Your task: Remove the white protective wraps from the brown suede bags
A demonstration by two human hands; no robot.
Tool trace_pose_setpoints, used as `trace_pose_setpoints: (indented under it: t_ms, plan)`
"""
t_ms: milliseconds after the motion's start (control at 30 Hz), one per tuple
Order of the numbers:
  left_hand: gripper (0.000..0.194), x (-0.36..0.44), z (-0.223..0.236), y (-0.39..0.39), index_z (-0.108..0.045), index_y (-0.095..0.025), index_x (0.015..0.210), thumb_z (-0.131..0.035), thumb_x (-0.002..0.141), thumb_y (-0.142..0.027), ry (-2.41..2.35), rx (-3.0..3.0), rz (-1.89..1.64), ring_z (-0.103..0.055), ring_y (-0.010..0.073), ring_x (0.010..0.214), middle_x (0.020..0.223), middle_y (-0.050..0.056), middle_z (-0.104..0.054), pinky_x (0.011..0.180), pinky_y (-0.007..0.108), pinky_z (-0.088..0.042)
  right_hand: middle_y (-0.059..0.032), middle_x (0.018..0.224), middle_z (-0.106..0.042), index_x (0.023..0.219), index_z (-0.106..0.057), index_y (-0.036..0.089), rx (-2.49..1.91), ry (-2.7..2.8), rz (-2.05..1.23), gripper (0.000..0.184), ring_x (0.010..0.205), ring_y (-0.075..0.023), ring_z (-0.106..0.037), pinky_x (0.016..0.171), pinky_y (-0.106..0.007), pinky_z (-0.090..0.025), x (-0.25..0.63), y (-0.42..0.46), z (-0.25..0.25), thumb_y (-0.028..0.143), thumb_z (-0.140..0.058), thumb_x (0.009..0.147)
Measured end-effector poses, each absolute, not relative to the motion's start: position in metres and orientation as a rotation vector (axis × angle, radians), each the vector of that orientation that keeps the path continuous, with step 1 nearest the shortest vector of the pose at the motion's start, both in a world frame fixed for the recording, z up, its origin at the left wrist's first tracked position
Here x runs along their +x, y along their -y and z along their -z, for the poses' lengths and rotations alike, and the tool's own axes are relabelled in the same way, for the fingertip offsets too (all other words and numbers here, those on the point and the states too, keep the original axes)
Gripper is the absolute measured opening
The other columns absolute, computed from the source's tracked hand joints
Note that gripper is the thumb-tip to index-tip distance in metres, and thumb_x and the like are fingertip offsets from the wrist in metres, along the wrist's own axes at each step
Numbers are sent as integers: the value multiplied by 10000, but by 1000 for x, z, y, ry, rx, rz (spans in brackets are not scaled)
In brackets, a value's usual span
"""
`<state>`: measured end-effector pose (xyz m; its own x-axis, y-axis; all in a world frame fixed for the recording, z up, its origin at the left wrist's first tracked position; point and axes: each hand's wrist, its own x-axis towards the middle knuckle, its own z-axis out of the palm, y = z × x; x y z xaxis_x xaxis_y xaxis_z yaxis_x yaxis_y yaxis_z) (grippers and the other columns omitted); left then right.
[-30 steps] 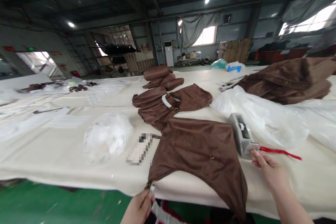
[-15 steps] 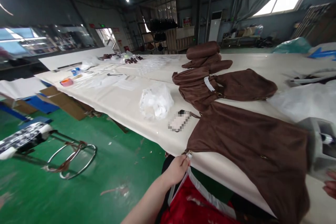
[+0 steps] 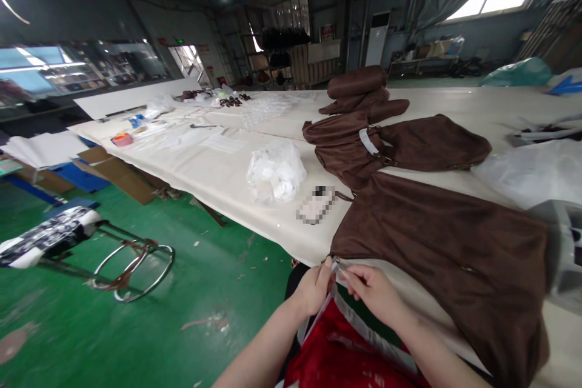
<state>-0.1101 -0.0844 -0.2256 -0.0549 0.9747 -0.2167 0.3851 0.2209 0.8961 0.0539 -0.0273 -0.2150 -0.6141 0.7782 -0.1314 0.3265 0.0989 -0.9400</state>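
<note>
A dark brown bag with a small zip lies spread over the table's near edge, its narrow corner reaching toward me. At that corner my left hand is closed in a pinch on the bag's end, near a small metal fitting. Right beside it, my right hand has its thumb and fingers pressed together near a small whitish piece between the hands. What the right fingertips hold is too small to make out. Below both hands is a red apron with pale trim.
More brown bags lie further along the cream-covered table. A clear plastic bag of white pieces and a blurred-out phone-like object are nearby. A grey holder stands at right; a stool is on the green floor.
My right hand has come from the grey holder at the far right to meet my left hand at the bag's corner. The left hand keeps its pinch there.
</note>
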Motion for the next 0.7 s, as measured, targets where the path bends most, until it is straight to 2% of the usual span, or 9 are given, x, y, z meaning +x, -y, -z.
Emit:
trace_pose_setpoints:
  t_ms: [100, 200, 300, 400, 467, 567, 633, 700]
  plan:
    - [623, -109, 222, 84, -481, -187, 607, -94, 953, -530, -1615, 1398, -813, -409, 147, 577, 558, -2, -432, 599, 272, -328, 20, 558, -584, 636, -582, 194, -1092, 2072, -1470, 344, 507, -125, -519, 506, -235, -367, 47, 27, 216, 400, -456, 881]
    - [447, -108, 223, 83, -521, -181, 695, -228, 954, -398, -1677, 1479, -776, -476, 166, 647, 659, 28, -530, 663, 282, -354, 28, 532, -557, 588, -543, 199, -1102, 2158, -1358, 341, 512, -122, -496, 517, -240, -336, 47, 27, 217, 358, -453, 876]
    - [246, -110, 227, 82, -513, -184, 740, -381, 897, -320, -1722, 1445, -778, -493, 176, 696, 704, 39, -539, 715, 301, -361, 30, 527, -554, 592, -544, 201, -1113, 2198, -1357, 331, 505, -122, -487, 513, -243, -327, 49, 28, 222, 356, -456, 871]
    - [257, -111, 232, 82, -494, -182, 705, -430, 883, -356, -1655, 1324, -816, -458, 151, 642, 652, 14, -490, 670, 293, -364, 17, 573, -597, 639, -580, 197, -1124, 2177, -1483, 326, 513, -123, -517, 511, -239, -351, 52, 27, 233, 377, -446, 876]
    - [343, -111, 235, 82, -502, -171, 724, -361, 912, -421, -1597, 1247, -815, -399, 117, 536, 584, -19, -435, 568, 267, -343, 7, 621, -625, 698, -613, 191, -1117, 2109, -1624, 310, 522, -122, -536, 515, -237, -375, 52, 25, 243, 395, -453, 868]
    - [486, -111, 239, 83, -516, -150, 800, -241, 927, -531, -1505, 1092, -822, -246, 71, 409, 505, -73, -337, 438, 223, -230, 3, 624, -616, 733, -629, 182, -1106, 1984, -1839, 298, 507, -116, -527, 496, -232, -385, 51, 20, 258, 426, -490, 832]
    - [483, -113, 240, 85, -519, -148, 800, -353, 887, -593, -1352, 852, -860, -176, 45, 382, 481, -95, -315, 410, 203, -142, 4, 616, -607, 727, -627, 181, -1098, 1950, -1897, 290, 506, -113, -522, 490, -229, -386, 49, 17, 264, 429, -504, 814]
    - [432, -116, 241, 86, -518, -152, 768, -510, 830, -579, -1160, 591, -861, -139, 28, 367, 460, -107, -304, 403, 198, -83, 5, 624, -607, 730, -625, 184, -1084, 1956, -1900, 262, 510, -112, -525, 495, -229, -390, 46, 15, 267, 405, -507, 806]
